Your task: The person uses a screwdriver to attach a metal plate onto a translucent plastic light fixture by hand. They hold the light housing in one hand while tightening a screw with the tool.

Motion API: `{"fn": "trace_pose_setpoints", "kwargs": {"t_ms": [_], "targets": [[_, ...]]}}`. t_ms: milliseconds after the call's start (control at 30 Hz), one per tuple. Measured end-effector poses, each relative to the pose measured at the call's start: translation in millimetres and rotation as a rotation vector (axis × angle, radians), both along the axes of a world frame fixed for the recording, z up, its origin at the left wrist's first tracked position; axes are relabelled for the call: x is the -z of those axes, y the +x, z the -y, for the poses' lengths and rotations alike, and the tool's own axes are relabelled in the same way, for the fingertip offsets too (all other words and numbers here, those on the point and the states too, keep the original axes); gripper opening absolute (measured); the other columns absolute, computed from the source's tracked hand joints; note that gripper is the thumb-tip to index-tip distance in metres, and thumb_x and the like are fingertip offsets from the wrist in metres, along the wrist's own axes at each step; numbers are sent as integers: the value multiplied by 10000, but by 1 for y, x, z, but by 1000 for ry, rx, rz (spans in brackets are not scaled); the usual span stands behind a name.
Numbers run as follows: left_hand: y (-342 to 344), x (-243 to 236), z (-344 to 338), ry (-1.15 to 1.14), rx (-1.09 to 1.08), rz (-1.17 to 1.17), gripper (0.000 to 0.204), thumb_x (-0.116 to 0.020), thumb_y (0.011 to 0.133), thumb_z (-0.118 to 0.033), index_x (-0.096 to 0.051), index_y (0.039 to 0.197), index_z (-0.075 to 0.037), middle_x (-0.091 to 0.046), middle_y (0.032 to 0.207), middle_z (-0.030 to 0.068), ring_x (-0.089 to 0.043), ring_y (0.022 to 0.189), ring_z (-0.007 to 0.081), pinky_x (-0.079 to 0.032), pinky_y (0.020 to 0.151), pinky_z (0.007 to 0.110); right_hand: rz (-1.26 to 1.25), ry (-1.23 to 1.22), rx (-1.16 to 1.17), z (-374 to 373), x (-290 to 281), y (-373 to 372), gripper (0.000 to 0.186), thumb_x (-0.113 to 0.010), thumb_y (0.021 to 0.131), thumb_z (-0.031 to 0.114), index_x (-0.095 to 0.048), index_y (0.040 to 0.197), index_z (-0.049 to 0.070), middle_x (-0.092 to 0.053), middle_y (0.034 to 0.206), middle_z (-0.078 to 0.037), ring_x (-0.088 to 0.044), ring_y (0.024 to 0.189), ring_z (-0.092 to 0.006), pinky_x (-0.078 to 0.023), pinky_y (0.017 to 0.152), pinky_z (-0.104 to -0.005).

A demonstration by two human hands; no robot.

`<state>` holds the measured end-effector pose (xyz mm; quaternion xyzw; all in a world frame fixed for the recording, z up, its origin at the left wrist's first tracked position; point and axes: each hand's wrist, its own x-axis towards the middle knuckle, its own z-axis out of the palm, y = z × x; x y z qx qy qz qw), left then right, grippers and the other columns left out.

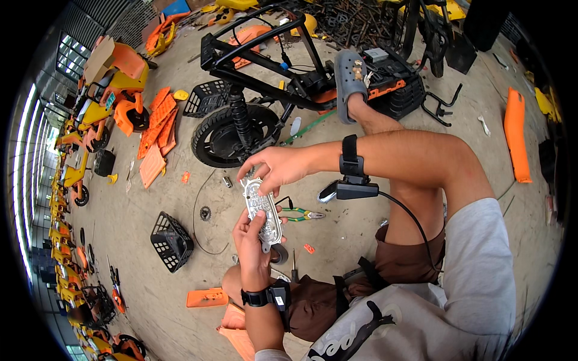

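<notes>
My left hand (250, 237) holds an oblong silver metal housing (270, 233) with a ribbed inner face, its thumb resting on that face. My right hand (271, 165) grips the housing's upper end, fingers bent over it. On the floor just beyond the housing lie green-and-yellow pliers (307, 214). A small gear (205, 213) and a small metal part (226, 181) lie left of my hands, near a thin bent cable (210, 248). A screwdriver (294, 271) is below, partly hidden by my leg.
A black vehicle frame with wheel (211, 147) stands ahead beside my shoe. A black basket (171, 243), orange panels (158, 123) and an orange tray (206, 298) lie leftward. Rows of yellow scooters (73, 175) line the left side. A long orange panel (516, 135) lies right.
</notes>
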<state>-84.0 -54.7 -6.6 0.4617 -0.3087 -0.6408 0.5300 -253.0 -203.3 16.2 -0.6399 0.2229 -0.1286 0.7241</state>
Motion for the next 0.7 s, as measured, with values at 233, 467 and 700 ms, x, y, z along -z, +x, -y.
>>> {"fn": "trace_pose_setpoints", "kwargs": {"t_ms": [233, 467, 700], "targets": [[2, 2, 0, 9, 15, 11, 350, -566, 997, -136, -547, 1274, 76, -699, 1035, 233, -739, 781, 279, -624, 484, 329, 5, -5, -16, 0, 3, -2, 637, -689, 829, -41, -480, 1426, 31, -635, 1283, -203, -682, 980, -184, -606, 783, -310], [-1, 5, 0, -1, 27, 10, 354, -557, 994, -121, -543, 1283, 82, -700, 1044, 234, -741, 793, 290, -627, 500, 344, 0, 21, -28, 1, -4, -6, 688, -697, 824, -89, -451, 1453, 43, -635, 1252, -211, -683, 988, -203, -618, 810, -331], [4, 9, -4, 19, 33, 10, 349, -583, 986, -115, -557, 1284, 64, -713, 1037, 198, -743, 794, 263, -616, 516, 315, -3, 89, -44, 4, 8, 1, 783, -694, 836, -93, -382, 1532, 86, -658, 1231, -162, -666, 979, -174, -606, 820, -335]]}}
